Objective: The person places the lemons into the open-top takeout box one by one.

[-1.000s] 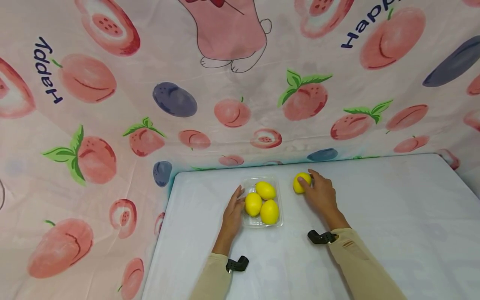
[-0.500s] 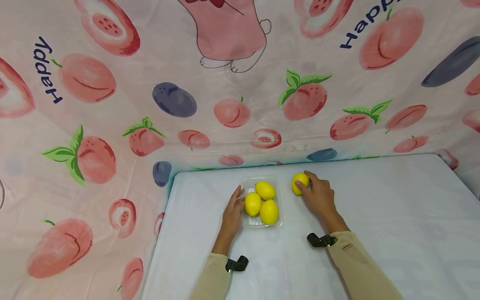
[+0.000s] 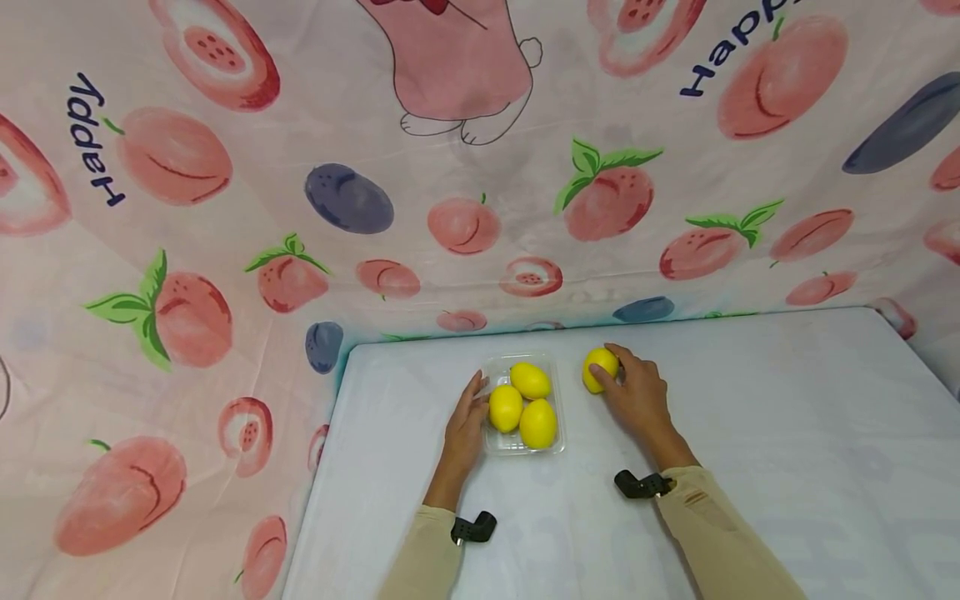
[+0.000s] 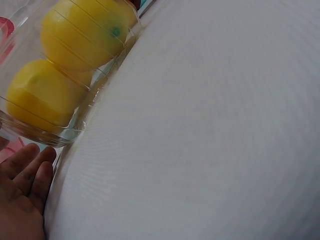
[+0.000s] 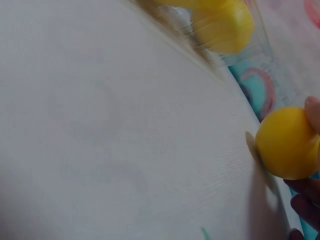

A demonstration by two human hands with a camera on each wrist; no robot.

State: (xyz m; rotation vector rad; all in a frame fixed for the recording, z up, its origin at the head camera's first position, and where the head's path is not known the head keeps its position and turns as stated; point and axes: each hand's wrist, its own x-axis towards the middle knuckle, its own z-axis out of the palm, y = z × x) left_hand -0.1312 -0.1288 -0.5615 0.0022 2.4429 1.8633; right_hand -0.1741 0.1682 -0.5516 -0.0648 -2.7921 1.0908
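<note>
In the head view, three yellow lemons, one of them the front lemon (image 3: 538, 424), lie in a clear plastic container (image 3: 556, 450). Along the container's left wall is my left hand (image 3: 463, 433), fingers extended and touching or almost touching it. The left wrist view has these fingers (image 4: 41, 182) close to the container's lower end (image 4: 65, 140). To the right of the container, my right hand (image 3: 640, 398) holds another lemon (image 3: 597, 372) between thumb and fingers. In the right wrist view this lemon (image 5: 286, 144) is at or just over the tabletop; I cannot tell which.
A white-covered table (image 3: 810, 433) extends right and toward the front. Behind its far edge hangs a fruit-print curtain (image 3: 465, 167), which also covers the left side. Each wrist wears a black camera, such as the right wrist camera (image 3: 639, 484).
My right hand has shifted slightly left and nearer to me with the lemon in its grip. The left hand and the container have stayed where they were.
</note>
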